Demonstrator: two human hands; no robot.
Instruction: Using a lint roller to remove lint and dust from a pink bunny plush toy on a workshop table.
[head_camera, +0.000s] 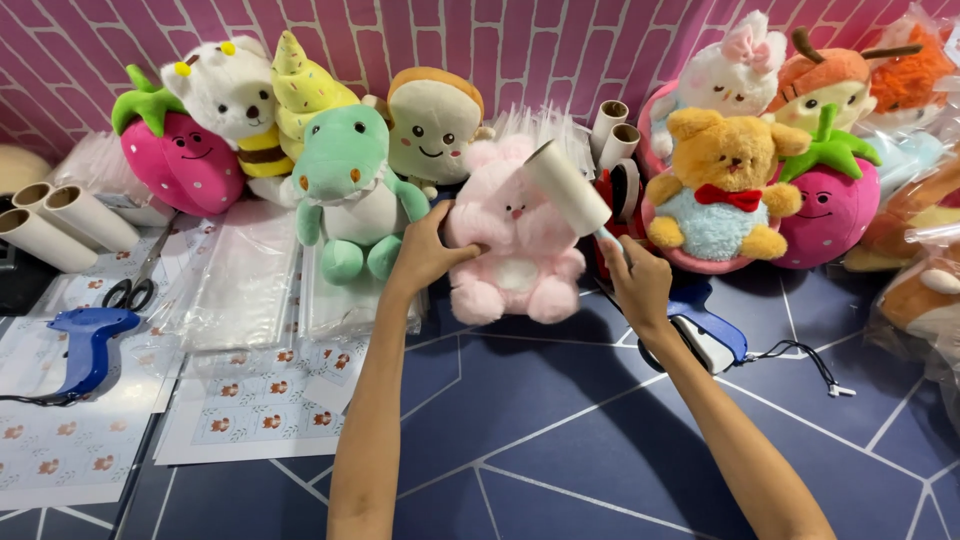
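Pink plush bunny (515, 235) is sitting upright on the blue floor, in front of the toy row; left hand (428, 252) is gripping its side, fingers curled in; right hand (638, 280) is clasping a lint roller (568, 187) against its head; rolling looks underway, body and feet seemingly untouched.

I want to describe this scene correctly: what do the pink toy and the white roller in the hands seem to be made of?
Pink toy: looks like soft plush fabric, matte and fuzzy at its outline. White roller: probably layered paper sheets, smooth and matte, with a hollow end; its handle is mostly hidden in the right hand. The left hand grips the toy's side.
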